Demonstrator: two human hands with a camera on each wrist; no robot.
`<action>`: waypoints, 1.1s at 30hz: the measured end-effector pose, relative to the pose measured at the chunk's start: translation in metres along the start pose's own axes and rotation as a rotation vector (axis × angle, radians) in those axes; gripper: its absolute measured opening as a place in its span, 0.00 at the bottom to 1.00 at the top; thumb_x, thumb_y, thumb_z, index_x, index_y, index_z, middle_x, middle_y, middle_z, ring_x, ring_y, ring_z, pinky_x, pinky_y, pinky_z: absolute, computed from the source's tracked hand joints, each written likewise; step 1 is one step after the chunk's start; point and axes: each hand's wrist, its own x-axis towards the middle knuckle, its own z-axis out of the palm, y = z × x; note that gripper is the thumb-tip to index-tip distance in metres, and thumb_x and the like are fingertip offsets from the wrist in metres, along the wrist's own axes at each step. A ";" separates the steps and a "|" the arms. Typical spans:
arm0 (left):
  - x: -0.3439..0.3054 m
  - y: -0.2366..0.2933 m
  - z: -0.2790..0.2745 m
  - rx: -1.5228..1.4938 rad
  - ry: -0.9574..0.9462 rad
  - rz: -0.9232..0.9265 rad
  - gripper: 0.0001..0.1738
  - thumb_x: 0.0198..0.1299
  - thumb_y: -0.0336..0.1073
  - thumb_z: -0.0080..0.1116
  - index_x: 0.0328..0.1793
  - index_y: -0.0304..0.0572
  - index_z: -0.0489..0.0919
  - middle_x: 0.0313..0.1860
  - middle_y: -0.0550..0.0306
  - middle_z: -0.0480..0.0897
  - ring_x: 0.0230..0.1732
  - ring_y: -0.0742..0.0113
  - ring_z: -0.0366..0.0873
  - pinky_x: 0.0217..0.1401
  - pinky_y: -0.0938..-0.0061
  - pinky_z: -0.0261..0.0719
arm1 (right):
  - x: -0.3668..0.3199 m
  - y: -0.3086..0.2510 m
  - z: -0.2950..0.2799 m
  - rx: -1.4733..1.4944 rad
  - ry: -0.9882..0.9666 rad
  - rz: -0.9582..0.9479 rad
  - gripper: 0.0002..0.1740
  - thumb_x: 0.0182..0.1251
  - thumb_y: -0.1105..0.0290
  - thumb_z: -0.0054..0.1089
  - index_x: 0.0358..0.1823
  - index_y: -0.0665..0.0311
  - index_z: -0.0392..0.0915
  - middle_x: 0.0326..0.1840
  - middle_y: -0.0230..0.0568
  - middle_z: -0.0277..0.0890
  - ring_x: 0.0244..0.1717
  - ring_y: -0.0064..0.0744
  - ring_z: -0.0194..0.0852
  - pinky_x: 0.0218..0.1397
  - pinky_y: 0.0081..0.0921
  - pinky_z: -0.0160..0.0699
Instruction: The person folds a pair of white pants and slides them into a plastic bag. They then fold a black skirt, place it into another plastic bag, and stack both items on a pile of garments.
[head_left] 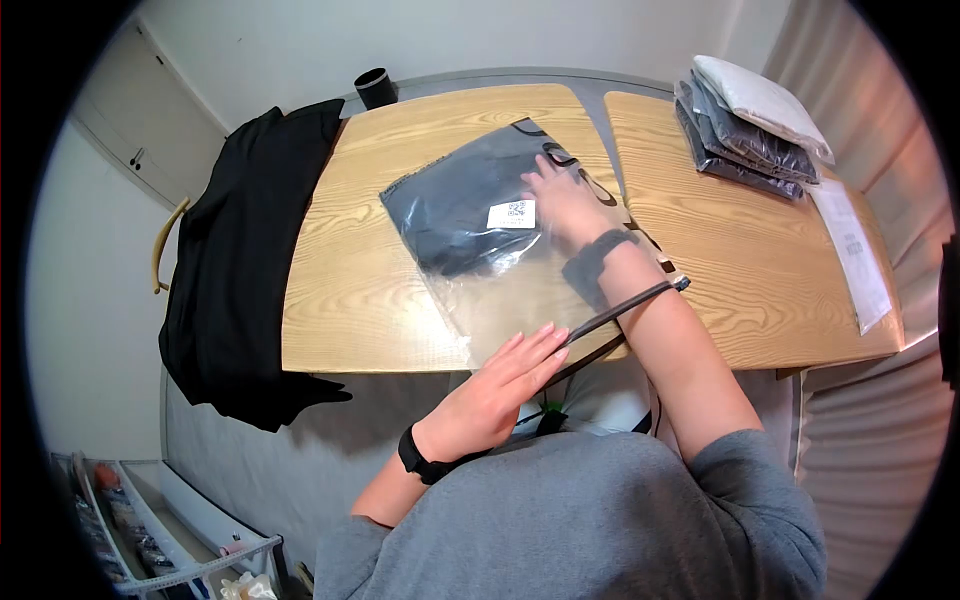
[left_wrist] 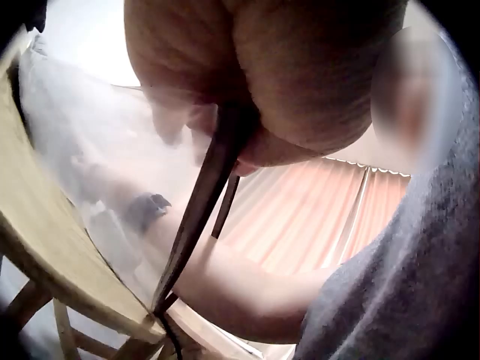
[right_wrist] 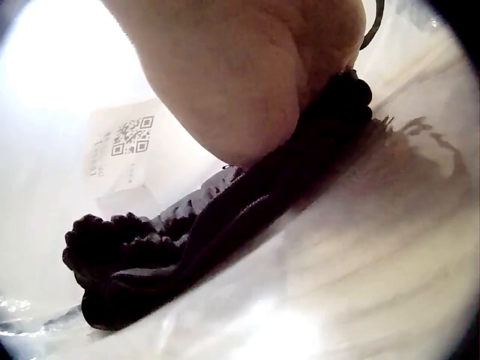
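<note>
A clear plastic bag (head_left: 500,300) lies on the table's front part, a folded dark garment (head_left: 430,215) inside it beneath a white QR label (head_left: 512,214). My right hand (head_left: 568,203) reaches in through the bag's mouth and rests on the garment with its fingers spread. Plastic covers that wrist, which wears a grey band. At the mouth, my left hand (head_left: 490,395) pinches the dark edge strip (head_left: 625,308). In the left wrist view the strip (left_wrist: 196,217) runs down from this hand (left_wrist: 300,82). Dark folded cloth (right_wrist: 225,225) sits below my right hand (right_wrist: 232,82) in the right wrist view.
Black clothing (head_left: 240,250) hangs over the table's left end. At the right stand stacked packaged items (head_left: 750,130), with a white strip (head_left: 850,255) beside them. A black cup (head_left: 376,88) is beyond the back edge. A gap divides the two tabletops.
</note>
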 end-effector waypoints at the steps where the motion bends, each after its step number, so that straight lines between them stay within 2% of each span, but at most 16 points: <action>1: 0.001 0.000 0.000 -0.005 -0.006 -0.006 0.38 0.48 0.10 0.40 0.70 0.37 0.62 0.72 0.44 0.60 0.74 0.49 0.54 0.74 0.56 0.51 | 0.001 -0.003 -0.007 -0.016 -0.084 0.027 0.25 0.69 0.58 0.42 0.64 0.60 0.65 0.73 0.53 0.50 0.72 0.53 0.48 0.72 0.44 0.52; 3: 0.000 0.000 0.000 0.001 0.011 -0.003 0.37 0.49 0.10 0.41 0.69 0.37 0.62 0.72 0.44 0.60 0.74 0.49 0.54 0.74 0.57 0.51 | -0.007 -0.014 -0.010 -0.063 -0.104 0.053 0.25 0.70 0.58 0.40 0.67 0.58 0.62 0.74 0.48 0.50 0.74 0.46 0.46 0.73 0.44 0.49; 5: 0.001 0.000 -0.001 0.010 0.027 0.004 0.36 0.50 0.11 0.41 0.69 0.37 0.62 0.72 0.44 0.60 0.74 0.49 0.55 0.74 0.57 0.51 | -0.010 -0.023 -0.008 -0.457 -0.058 -0.041 0.24 0.72 0.59 0.37 0.67 0.56 0.62 0.75 0.43 0.51 0.75 0.40 0.45 0.74 0.48 0.44; 6: 0.001 0.000 -0.002 0.003 0.027 0.003 0.35 0.50 0.11 0.41 0.69 0.37 0.63 0.71 0.44 0.60 0.73 0.49 0.55 0.74 0.57 0.51 | -0.011 -0.029 -0.010 -0.457 -0.060 -0.045 0.24 0.72 0.59 0.37 0.67 0.56 0.62 0.75 0.43 0.51 0.75 0.40 0.45 0.74 0.48 0.44; 8: 0.001 0.000 -0.001 -0.009 0.028 0.000 0.35 0.51 0.11 0.42 0.69 0.37 0.63 0.71 0.44 0.60 0.73 0.49 0.55 0.74 0.57 0.51 | -0.012 -0.040 -0.011 -0.117 -0.035 -0.300 0.25 0.72 0.60 0.35 0.68 0.55 0.60 0.75 0.39 0.51 0.75 0.35 0.45 0.74 0.50 0.39; 11: 0.002 0.000 -0.001 -0.024 0.033 0.011 0.34 0.51 0.11 0.41 0.68 0.36 0.64 0.71 0.44 0.61 0.73 0.49 0.56 0.74 0.57 0.52 | -0.007 -0.059 -0.014 0.226 -0.053 -0.407 0.26 0.71 0.59 0.36 0.69 0.53 0.59 0.75 0.40 0.50 0.76 0.36 0.44 0.75 0.51 0.38; 12: 0.002 0.000 -0.001 -0.024 0.039 0.012 0.35 0.51 0.11 0.41 0.68 0.37 0.64 0.71 0.44 0.61 0.73 0.49 0.56 0.74 0.57 0.52 | -0.007 -0.061 -0.018 0.256 -0.122 -0.433 0.26 0.71 0.57 0.37 0.70 0.45 0.58 0.76 0.40 0.49 0.77 0.40 0.41 0.75 0.51 0.34; 16: -0.001 -0.003 -0.001 -0.039 0.027 -0.005 0.38 0.47 0.09 0.39 0.68 0.38 0.64 0.71 0.46 0.62 0.74 0.50 0.55 0.74 0.55 0.50 | -0.017 -0.071 -0.027 0.238 -0.365 -0.425 0.26 0.71 0.57 0.37 0.71 0.37 0.57 0.79 0.41 0.38 0.79 0.48 0.27 0.75 0.54 0.23; 20: -0.002 -0.004 -0.002 -0.076 -0.006 -0.015 0.40 0.44 0.09 0.38 0.68 0.40 0.65 0.72 0.49 0.62 0.74 0.52 0.55 0.75 0.54 0.49 | -0.018 -0.082 -0.019 0.154 -0.381 -0.389 0.26 0.70 0.58 0.38 0.71 0.38 0.57 0.79 0.44 0.37 0.78 0.51 0.26 0.75 0.56 0.22; 26: -0.006 0.004 -0.007 -0.079 -0.095 -0.034 0.43 0.40 0.08 0.37 0.68 0.41 0.66 0.72 0.53 0.62 0.75 0.56 0.54 0.75 0.52 0.47 | -0.023 -0.095 -0.003 0.104 -0.295 -0.300 0.31 0.66 0.65 0.42 0.73 0.45 0.53 0.78 0.50 0.35 0.76 0.56 0.35 0.72 0.55 0.44; 28: -0.012 0.005 -0.009 -0.076 -0.120 -0.075 0.43 0.39 0.08 0.37 0.67 0.42 0.68 0.71 0.54 0.64 0.74 0.56 0.56 0.75 0.51 0.47 | -0.050 -0.105 -0.012 0.266 -0.253 -0.114 0.34 0.64 0.67 0.43 0.73 0.50 0.51 0.77 0.50 0.39 0.74 0.60 0.42 0.70 0.57 0.43; 29: -0.016 0.006 -0.010 -0.077 -0.121 -0.068 0.43 0.39 0.08 0.37 0.67 0.42 0.68 0.71 0.54 0.64 0.74 0.56 0.56 0.75 0.51 0.47 | -0.068 -0.111 -0.035 0.281 -0.373 -0.097 0.36 0.61 0.70 0.46 0.73 0.55 0.49 0.75 0.55 0.44 0.72 0.58 0.45 0.69 0.54 0.49; 30: -0.025 0.007 -0.014 -0.106 -0.102 -0.096 0.43 0.39 0.08 0.37 0.66 0.43 0.69 0.69 0.54 0.66 0.73 0.56 0.58 0.75 0.51 0.48 | -0.090 -0.108 -0.025 0.228 -0.299 -0.192 0.36 0.59 0.71 0.48 0.72 0.56 0.51 0.73 0.55 0.48 0.71 0.56 0.50 0.66 0.53 0.56; 31: -0.034 0.007 -0.018 -0.137 -0.082 -0.124 0.42 0.38 0.08 0.37 0.65 0.43 0.71 0.68 0.55 0.69 0.72 0.56 0.59 0.74 0.52 0.49 | -0.123 -0.096 -0.017 0.323 0.037 -0.449 0.33 0.58 0.71 0.50 0.69 0.59 0.57 0.69 0.56 0.55 0.67 0.55 0.58 0.62 0.49 0.63; 32: -0.041 0.010 -0.028 -0.150 -0.096 -0.152 0.38 0.41 0.11 0.40 0.62 0.42 0.74 0.64 0.50 0.72 0.70 0.53 0.63 0.73 0.53 0.51 | -0.140 -0.083 -0.047 0.263 -0.307 -0.708 0.28 0.59 0.72 0.51 0.64 0.65 0.63 0.62 0.58 0.64 0.62 0.53 0.64 0.61 0.41 0.66; 33: -0.051 0.007 -0.034 -0.157 -0.094 -0.153 0.38 0.41 0.11 0.40 0.62 0.42 0.74 0.64 0.50 0.72 0.70 0.53 0.63 0.73 0.53 0.51 | -0.145 -0.084 -0.101 0.484 -0.913 -0.390 0.23 0.60 0.71 0.52 0.57 0.71 0.68 0.54 0.59 0.70 0.59 0.50 0.67 0.59 0.36 0.69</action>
